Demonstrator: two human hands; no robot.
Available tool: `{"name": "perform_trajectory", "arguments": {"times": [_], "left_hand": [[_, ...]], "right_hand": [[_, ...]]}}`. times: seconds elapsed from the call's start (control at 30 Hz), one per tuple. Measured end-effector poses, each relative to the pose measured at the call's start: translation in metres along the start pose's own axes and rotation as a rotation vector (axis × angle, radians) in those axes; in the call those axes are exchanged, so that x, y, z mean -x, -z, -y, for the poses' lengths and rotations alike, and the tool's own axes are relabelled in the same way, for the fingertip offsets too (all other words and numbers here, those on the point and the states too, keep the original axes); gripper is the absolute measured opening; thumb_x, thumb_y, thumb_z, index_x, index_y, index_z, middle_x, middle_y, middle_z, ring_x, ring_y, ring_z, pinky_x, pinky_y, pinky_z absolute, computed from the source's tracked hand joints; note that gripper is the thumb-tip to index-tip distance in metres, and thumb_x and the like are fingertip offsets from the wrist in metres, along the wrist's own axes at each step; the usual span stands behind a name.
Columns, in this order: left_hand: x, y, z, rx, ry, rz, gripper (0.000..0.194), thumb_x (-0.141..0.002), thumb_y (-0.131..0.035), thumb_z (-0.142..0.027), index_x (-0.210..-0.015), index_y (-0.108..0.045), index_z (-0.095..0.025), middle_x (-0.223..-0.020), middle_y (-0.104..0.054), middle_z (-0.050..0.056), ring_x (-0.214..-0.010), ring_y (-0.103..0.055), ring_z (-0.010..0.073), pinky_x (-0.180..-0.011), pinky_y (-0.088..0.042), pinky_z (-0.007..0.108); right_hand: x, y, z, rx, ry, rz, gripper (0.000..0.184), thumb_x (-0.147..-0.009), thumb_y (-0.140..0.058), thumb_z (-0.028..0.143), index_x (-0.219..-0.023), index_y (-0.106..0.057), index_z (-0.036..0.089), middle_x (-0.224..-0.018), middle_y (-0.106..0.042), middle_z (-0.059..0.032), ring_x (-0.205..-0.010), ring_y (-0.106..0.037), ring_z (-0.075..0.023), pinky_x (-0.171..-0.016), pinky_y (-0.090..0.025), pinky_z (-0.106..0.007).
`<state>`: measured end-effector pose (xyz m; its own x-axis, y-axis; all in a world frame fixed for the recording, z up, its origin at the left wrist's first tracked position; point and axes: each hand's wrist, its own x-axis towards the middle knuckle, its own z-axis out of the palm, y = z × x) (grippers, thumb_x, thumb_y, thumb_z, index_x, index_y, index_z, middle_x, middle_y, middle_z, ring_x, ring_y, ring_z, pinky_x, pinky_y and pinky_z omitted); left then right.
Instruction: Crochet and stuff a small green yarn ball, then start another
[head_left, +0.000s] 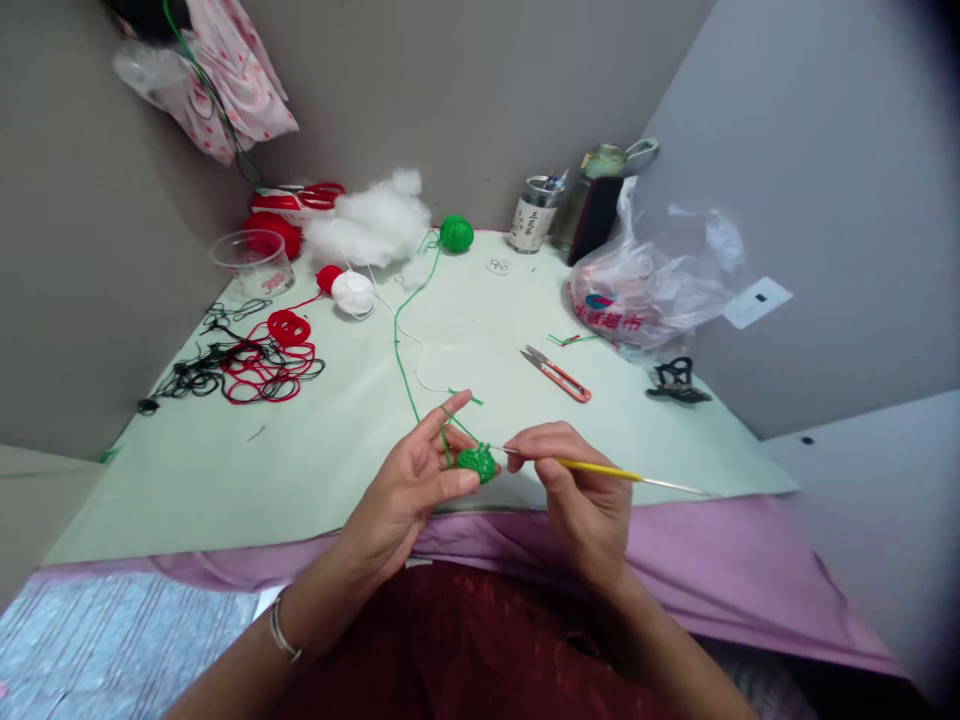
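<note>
My left hand pinches a small round piece of green crochet between thumb and fingers. Its index finger is raised, with green yarn running over it and back to a green ball at the rear of the table. In my right hand is a crochet hook with a yellow handle, held like a pen. The hook's metal tip meets the top edge of the green piece; whether it is inside a loop is too small to tell.
Thread snips lie beyond my right hand, near a black hair claw and a plastic bag. Tangled red and black yarn covers the left side. White stuffing, a plastic cup and a pen tin stand behind.
</note>
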<state>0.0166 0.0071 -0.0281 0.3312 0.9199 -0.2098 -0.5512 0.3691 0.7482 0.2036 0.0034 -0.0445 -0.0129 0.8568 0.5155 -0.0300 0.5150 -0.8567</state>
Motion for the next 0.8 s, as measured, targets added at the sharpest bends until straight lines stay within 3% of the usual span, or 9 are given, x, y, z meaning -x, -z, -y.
{"name": "perform_trajectory", "arguments": {"times": [0.17,0.27,0.47,0.8], "left_hand": [[-0.001,0.005,-0.001,0.041,0.057,0.074,0.061,-0.077,-0.086,-0.022,-0.136,-0.072,-0.021,-0.092,-0.063,0.0,-0.079,-0.063,0.0121,-0.07,-0.047,0.024],[-0.001,0.006,0.001,0.001,0.053,0.097,0.059,-0.079,-0.085,-0.025,-0.136,-0.072,-0.021,-0.092,-0.064,0.001,-0.081,-0.063,0.0131,-0.075,-0.049,0.025],[0.002,0.006,0.007,-0.252,-0.112,0.039,0.071,-0.074,-0.093,-0.021,-0.14,-0.067,-0.03,-0.099,-0.063,0.0,-0.101,-0.063,0.0163,-0.098,-0.046,0.031],[0.0,0.009,0.005,-0.48,-0.214,-0.004,0.043,-0.074,-0.089,-0.017,-0.113,-0.073,-0.025,-0.103,-0.064,0.003,-0.104,-0.061,0.0203,-0.102,-0.043,0.037]], "right_hand": [[-0.009,0.004,0.0,-0.25,-0.152,-0.055,0.016,-0.1,-0.067,0.025,-0.096,-0.083,0.023,-0.086,-0.073,-0.004,-0.071,-0.064,-0.0144,-0.064,-0.053,-0.028],[-0.011,0.003,0.002,-0.367,-0.251,-0.006,0.016,-0.099,-0.069,0.03,-0.093,-0.082,0.023,-0.077,-0.07,-0.0026,-0.064,-0.062,-0.0136,-0.058,-0.05,-0.027],[-0.004,-0.005,0.004,-0.077,-0.089,0.094,0.016,-0.101,-0.068,0.024,-0.104,-0.083,0.027,-0.099,-0.078,-0.0046,-0.091,-0.068,-0.0163,-0.075,-0.052,-0.029],[-0.006,0.005,-0.002,-0.291,-0.214,0.15,0.018,-0.106,-0.06,0.028,-0.103,-0.077,0.027,-0.098,-0.078,-0.0021,-0.082,-0.066,-0.0145,-0.076,-0.052,-0.03]]}}
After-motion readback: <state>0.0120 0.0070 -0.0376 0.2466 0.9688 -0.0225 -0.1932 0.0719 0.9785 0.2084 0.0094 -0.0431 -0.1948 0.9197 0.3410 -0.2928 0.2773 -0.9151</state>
